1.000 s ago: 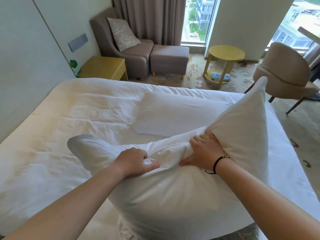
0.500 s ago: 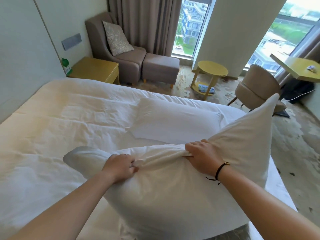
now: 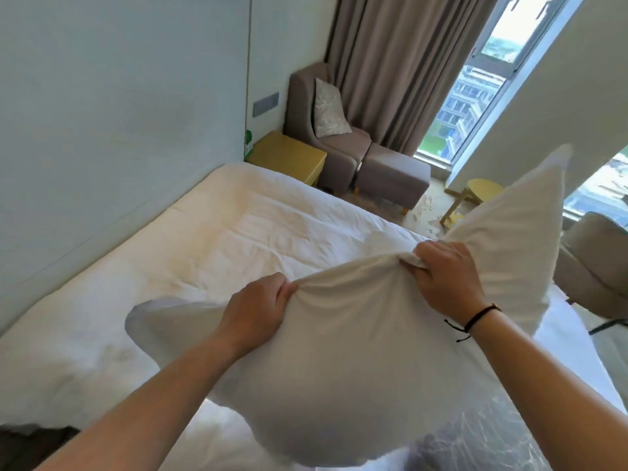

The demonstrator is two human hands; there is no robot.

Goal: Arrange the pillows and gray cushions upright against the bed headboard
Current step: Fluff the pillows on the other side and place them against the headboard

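Bedding in white covers the bed (image 3: 238, 239), a wide mattress whose left edge runs along the pale headboard panel (image 3: 102, 113); its surface is wrinkled and bare apart from what is held over its near right corner. Above that corner hangs a large white pillow (image 3: 356, 368), lifted clear of the sheet and tilted, one pointed corner up at the right, another drooping low at the left. Both hands grip its top edge. Fingers of the left hand (image 3: 255, 311) are curled tight, bunching a fold of the pillowcase. Fingers of the right hand (image 3: 445, 277) are likewise closed, pinching gathered fabric in the fist; a thin black bracelet (image 3: 479, 316) circles that wrist. Beyond the bed's far edge stands a gray armchair (image 3: 316, 130) holding a patterned cushion (image 3: 328, 113) propped upright against its back, with a matching ottoman (image 3: 394, 178) touching its front. A yellow nightstand (image 3: 289, 158) sits between chair and headboard wall, and a small yellow round table (image 3: 475, 198) stands near the window.
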